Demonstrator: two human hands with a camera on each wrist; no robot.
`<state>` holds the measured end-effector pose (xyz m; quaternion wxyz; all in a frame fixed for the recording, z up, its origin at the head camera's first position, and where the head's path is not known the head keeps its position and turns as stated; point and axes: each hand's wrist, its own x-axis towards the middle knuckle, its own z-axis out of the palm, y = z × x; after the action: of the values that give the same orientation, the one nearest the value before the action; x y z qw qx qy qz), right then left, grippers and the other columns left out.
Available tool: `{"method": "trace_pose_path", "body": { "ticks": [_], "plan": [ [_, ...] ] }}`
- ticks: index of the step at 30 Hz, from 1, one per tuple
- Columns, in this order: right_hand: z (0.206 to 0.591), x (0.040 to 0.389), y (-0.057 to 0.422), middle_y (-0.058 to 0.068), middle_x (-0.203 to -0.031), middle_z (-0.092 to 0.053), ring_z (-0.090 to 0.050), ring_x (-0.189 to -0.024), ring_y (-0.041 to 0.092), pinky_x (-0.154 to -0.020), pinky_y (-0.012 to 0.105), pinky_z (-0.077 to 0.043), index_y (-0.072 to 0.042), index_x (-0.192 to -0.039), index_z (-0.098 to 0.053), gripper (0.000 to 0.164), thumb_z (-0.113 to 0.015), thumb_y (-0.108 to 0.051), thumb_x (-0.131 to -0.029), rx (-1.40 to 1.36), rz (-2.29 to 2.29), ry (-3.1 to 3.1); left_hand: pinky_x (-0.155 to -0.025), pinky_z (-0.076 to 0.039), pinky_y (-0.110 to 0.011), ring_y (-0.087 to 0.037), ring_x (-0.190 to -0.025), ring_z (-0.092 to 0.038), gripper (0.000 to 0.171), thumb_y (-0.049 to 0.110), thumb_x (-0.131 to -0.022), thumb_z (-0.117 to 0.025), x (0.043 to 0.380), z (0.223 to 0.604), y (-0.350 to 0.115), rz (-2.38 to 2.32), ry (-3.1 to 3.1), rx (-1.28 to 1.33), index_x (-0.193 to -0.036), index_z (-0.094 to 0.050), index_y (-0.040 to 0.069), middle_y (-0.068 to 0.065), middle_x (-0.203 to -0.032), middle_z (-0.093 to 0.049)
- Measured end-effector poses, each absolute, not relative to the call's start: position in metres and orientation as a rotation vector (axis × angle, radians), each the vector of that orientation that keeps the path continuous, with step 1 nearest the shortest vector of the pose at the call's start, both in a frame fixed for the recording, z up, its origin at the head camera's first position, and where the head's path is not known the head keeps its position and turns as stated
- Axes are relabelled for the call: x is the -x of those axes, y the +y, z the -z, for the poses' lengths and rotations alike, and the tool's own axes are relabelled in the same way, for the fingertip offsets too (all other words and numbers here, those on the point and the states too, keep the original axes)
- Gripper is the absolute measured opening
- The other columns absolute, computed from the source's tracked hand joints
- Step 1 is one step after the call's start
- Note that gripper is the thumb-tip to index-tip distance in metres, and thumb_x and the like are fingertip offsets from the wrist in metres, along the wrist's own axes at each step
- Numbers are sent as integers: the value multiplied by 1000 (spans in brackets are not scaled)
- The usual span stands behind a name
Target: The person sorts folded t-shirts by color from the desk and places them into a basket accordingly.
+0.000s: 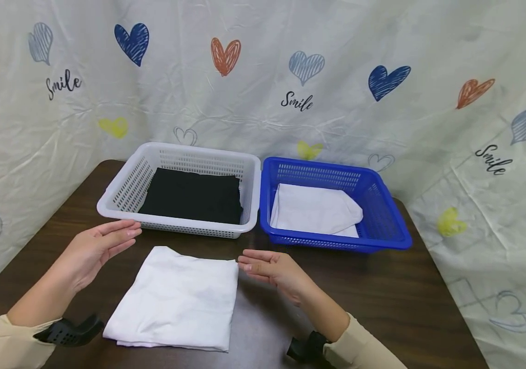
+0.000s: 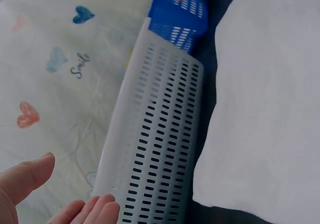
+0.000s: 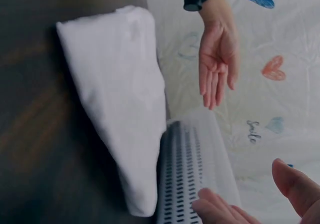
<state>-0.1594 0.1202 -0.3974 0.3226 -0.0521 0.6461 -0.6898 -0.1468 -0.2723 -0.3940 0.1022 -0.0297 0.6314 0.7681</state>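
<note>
A folded white cloth (image 1: 180, 302) lies flat on the dark wooden table between my two hands. My left hand (image 1: 94, 250) hovers to the left of the cloth, near the front left corner of the white basket, fingers extended and holding nothing. On the other side, my right hand (image 1: 279, 271) is held with straight fingers, its tips close to the cloth's upper right corner; whether they touch it I cannot tell. In the right wrist view the cloth (image 3: 117, 93) appears beside the basket, with the left hand (image 3: 217, 58) beyond, palm showing.
At the back left stands a white perforated basket (image 1: 106, 200) with folded black cloth (image 1: 194, 197) inside. Against its right side is a blue basket (image 1: 387, 215) holding folded white cloth (image 1: 314, 210). A heart-printed curtain (image 1: 254, 102) hangs behind the table (image 1: 383, 302).
</note>
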Motion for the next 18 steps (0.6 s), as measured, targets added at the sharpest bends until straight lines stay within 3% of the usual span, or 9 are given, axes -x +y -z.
{"method": "trace_pose_path", "body": {
  "ticks": [2, 9, 11, 18],
  "plan": [
    [402, 155, 121, 25, -145, -50, -57, -131, 28, -109, 41, -43, 9, -145, -43, 57, -64, -9, -95, 113, 1796, 1673, -86, -56, -16, 1, -99, -70, 27, 8, -99, -60, 143, 400, -273, -2205, 1913, 106, -125, -60, 10, 14, -106, -74],
    [416, 143, 119, 24, -143, -54, -59, -128, 27, -106, 37, -47, 9, -143, -46, 54, -65, -8, -95, 27, 1780, 1617, -87, -56, -15, 2, -104, -68, 43, 9, -100, -58, 130, 420, -275, -2142, 1941, 113, -139, -47, -3, 17, -109, -72],
    [419, 141, 119, 23, -141, -56, -62, -125, 24, -105, 36, -49, 9, -142, -47, 54, -65, -8, -95, 6, 1771, 1616, -87, -56, -15, 3, -104, -68, 55, 12, -100, -58, 128, 424, -275, -2104, 1972, 140, -145, -36, -12, 18, -110, -72],
    [429, 135, 121, 21, -132, -64, -68, -111, 13, -103, 37, -52, 11, -138, -50, 49, -65, -9, -96, -31, 1720, 1633, -86, -55, -14, 6, -102, -67, 66, 17, -101, -58, 123, 433, -276, -2008, 2048, 194, -148, -26, -17, 21, -110, -70]
  ]
}}
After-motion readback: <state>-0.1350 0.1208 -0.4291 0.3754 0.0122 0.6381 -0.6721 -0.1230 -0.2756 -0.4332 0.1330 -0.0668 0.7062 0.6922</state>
